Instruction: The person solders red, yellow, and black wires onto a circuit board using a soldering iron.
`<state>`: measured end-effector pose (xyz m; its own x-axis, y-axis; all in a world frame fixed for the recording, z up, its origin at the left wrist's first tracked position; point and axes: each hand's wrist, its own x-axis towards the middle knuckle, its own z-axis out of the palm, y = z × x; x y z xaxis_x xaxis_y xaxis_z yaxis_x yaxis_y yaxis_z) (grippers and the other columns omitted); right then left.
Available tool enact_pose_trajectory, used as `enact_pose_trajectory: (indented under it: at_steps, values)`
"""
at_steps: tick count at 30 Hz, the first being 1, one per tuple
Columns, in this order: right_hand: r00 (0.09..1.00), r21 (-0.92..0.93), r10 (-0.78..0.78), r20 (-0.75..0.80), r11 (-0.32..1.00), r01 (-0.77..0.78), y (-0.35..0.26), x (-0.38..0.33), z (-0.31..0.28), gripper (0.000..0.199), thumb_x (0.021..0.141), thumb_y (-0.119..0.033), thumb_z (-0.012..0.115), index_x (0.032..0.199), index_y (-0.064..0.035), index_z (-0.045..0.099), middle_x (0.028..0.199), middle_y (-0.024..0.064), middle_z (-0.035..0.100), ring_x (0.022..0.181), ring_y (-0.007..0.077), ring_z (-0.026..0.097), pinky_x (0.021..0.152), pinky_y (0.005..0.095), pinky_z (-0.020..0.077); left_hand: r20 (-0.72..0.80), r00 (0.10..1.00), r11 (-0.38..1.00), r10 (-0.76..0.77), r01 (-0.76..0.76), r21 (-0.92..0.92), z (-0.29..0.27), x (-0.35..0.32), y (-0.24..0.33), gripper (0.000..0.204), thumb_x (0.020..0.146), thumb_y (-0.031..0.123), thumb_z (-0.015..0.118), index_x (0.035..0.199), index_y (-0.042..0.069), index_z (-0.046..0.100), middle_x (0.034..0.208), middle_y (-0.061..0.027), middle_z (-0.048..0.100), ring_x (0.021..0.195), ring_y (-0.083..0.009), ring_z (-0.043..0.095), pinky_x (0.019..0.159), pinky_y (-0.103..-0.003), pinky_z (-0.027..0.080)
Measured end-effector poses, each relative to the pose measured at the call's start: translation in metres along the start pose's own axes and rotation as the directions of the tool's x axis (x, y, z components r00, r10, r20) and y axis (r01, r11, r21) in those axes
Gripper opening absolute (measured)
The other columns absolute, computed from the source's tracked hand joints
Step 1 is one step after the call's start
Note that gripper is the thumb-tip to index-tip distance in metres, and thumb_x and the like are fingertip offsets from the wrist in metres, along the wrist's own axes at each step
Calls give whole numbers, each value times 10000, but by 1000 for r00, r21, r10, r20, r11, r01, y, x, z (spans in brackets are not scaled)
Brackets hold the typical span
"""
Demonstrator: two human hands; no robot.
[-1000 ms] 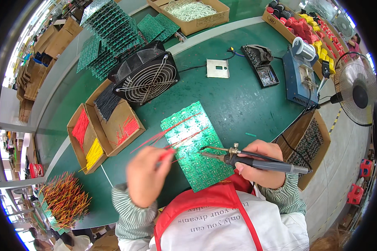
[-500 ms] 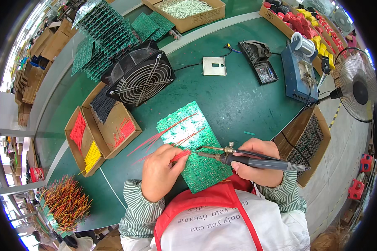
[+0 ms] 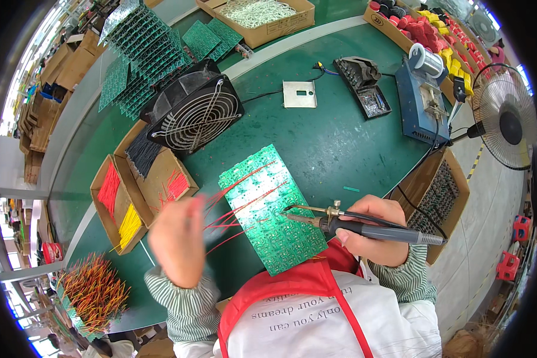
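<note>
A soldering iron with a grey handle and a thin metal feed tube is held in my right hand, fingers wrapped round it. Its tip is over the middle of a green circuit board panel lying at a slant on the table. Several red wires run across the board and stick out past its left edge. My left hand is off the board, in front of the cardboard box with red wires. Motion smears its fingers; a red blur shows near the fingertips, so whether it holds anything is unclear.
Left of the board stand a black fan, yellow wires in a box, and a wired board bundle. Stacked boards rise at the back. A blue soldering unit with a solder spool stands right, near a fan.
My left hand has moved left, off the board, toward the wire box, leaving more red wires showing at the board's left edge. The soldering iron remains over the board, barely shifted.
</note>
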<state>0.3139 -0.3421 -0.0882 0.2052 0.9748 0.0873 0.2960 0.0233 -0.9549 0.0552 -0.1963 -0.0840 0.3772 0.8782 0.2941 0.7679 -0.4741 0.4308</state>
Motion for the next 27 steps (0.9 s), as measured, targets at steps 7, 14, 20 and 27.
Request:
enact_pose_trajectory:
  at_steps: [7,14,20,27]
  values:
    - [998,-36,-54,-43,998,52,2,-1,-8,192,730,-94,729,850,-9,605,678,43,644,560,92,607,522,221,463,218,944,944,246,-183,-276,25,-9,35,90,784,77,685,855,23,671,768,-115,643,648,-243,609,572,-312,468]
    - [999,11,-9,-50,1000,9,4,-2,-8,187,729,-90,725,841,-9,599,674,42,642,559,93,606,521,223,463,292,934,927,209,-93,-364,46,-8,40,112,771,87,703,825,5,648,715,-97,582,574,-220,545,530,-314,429]
    - [999,15,6,-39,1000,-6,8,1,-5,190,724,-90,727,840,-11,598,668,48,643,557,99,608,526,232,468,307,927,923,216,-90,-375,46,-7,39,115,767,82,705,817,0,643,718,-97,583,562,-209,535,519,-310,423]
    - [998,14,-1,-57,1000,2,7,1,-10,201,716,-93,732,844,-15,598,671,48,646,542,91,603,513,219,460,312,924,924,223,-99,-368,47,-7,37,111,765,78,706,817,0,646,733,-96,595,572,-196,549,523,-299,430]
